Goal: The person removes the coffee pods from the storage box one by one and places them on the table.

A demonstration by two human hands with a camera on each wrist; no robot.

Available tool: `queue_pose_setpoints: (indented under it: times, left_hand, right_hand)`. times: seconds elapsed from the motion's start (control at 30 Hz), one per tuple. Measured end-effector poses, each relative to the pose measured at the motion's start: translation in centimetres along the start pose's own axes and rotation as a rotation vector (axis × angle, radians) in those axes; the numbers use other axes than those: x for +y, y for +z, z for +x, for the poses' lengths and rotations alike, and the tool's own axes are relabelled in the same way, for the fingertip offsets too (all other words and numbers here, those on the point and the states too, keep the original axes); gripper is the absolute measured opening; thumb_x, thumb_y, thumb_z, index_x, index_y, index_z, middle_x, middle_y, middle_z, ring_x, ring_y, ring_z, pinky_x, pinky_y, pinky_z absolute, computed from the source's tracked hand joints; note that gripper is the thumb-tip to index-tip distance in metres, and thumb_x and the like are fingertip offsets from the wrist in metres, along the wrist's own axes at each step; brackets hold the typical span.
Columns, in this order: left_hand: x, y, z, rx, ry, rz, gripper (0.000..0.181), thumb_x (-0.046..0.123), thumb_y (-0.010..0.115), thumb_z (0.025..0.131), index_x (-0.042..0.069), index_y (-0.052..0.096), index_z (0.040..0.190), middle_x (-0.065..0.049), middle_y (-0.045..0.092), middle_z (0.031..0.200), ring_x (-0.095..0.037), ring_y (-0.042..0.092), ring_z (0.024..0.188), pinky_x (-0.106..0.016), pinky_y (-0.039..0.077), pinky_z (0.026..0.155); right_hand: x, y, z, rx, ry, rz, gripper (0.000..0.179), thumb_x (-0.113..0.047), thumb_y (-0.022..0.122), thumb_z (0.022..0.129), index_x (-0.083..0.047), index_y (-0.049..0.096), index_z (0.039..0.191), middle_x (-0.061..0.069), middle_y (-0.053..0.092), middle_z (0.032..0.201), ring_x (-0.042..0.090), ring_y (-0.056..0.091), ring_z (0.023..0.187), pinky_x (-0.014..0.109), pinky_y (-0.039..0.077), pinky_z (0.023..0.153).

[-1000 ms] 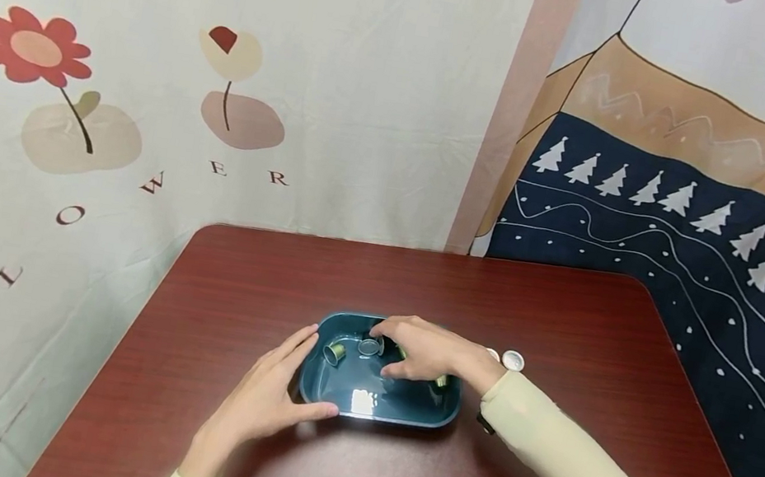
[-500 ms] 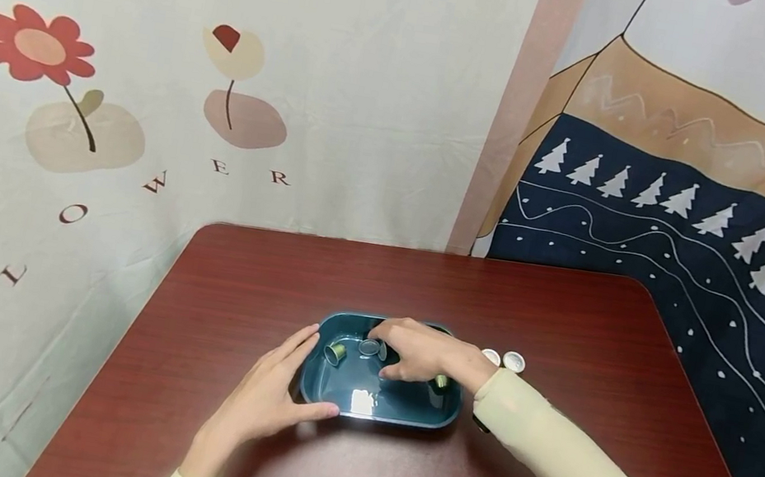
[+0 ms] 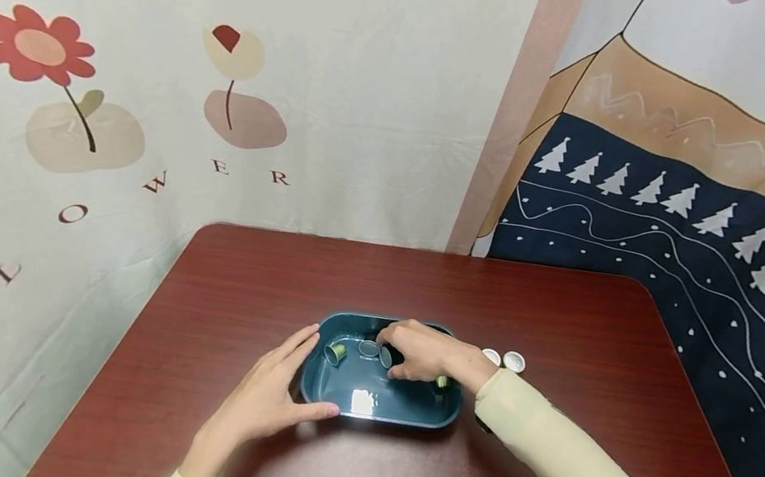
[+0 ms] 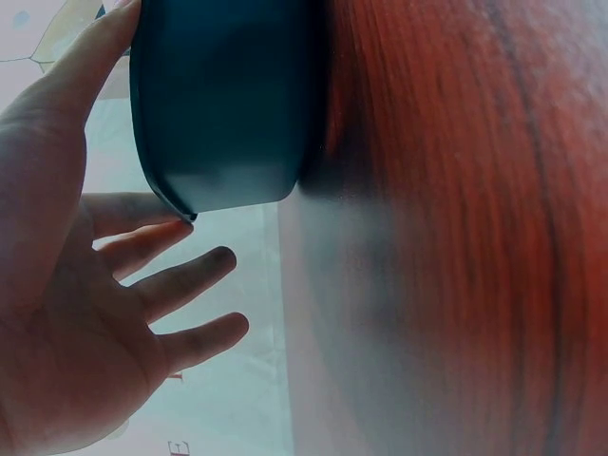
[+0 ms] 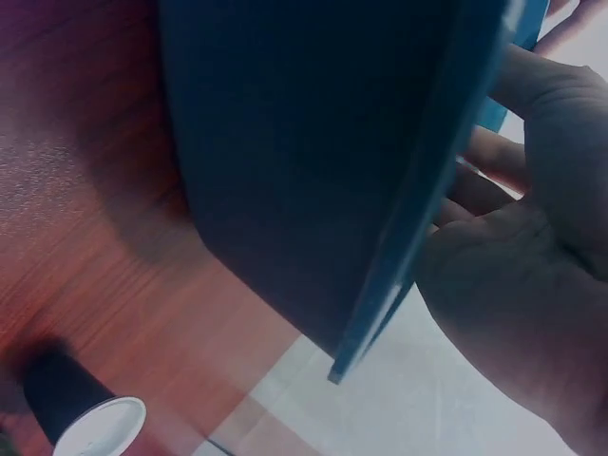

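A dark blue rectangular tray (image 3: 393, 410) stands on the table, with several small coffee capsules inside. My left hand (image 3: 267, 395) rests on its left end, thumb at the front rim and fingers spread along the side, as the left wrist view also shows. My right hand (image 3: 420, 351) reaches into the tray, fingers bent down around a dark coffee capsule (image 3: 385, 357) whose silvery lid faces left; the fingertips are partly hidden. Beside it lies another silvery-lidded capsule (image 3: 368, 349). A green capsule (image 3: 335, 354) lies at the left, and a second green capsule (image 3: 442, 381) shows under the right wrist.
Right of the tray two pale-topped capsules (image 3: 514, 362) stand on the red-brown table (image 3: 317, 270); one, a dark capsule (image 5: 71, 394), shows in the right wrist view. The tray's raised walls surround the right hand's fingers. Printed cloths hang behind the table.
My right hand has shifted slightly right inside the tray, and the dark capsule at its fingers has come away from the silvery-lidded one beside it. The left hand stays put.
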State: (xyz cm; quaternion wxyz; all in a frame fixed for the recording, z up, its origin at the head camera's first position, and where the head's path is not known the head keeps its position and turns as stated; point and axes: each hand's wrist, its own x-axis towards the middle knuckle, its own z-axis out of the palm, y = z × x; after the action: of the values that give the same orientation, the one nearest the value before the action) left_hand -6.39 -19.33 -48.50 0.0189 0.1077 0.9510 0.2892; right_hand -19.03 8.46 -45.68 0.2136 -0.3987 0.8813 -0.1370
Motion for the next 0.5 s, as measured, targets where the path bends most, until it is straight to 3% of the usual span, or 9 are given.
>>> queue_pose_setpoints:
  times: [0.5]
  left_hand:
    - [-0.27, -0.17, 0.20, 0.012, 0.025, 0.012, 0.122, 0.071, 0.093, 0.083, 0.003, 0.044, 0.172, -0.011, 0.041, 0.183, -0.048, 0.054, 0.158, -0.069, 0.049, 0.126]
  right_hand:
    - [0.51, 0.49, 0.03, 0.001, -0.008, -0.006, 0.045, -0.016, 0.085, 0.103, -0.010, 0.074, 0.146, 0.009, 0.073, 0.153, 0.023, 0.071, 0.136, 0.044, 0.060, 0.119]
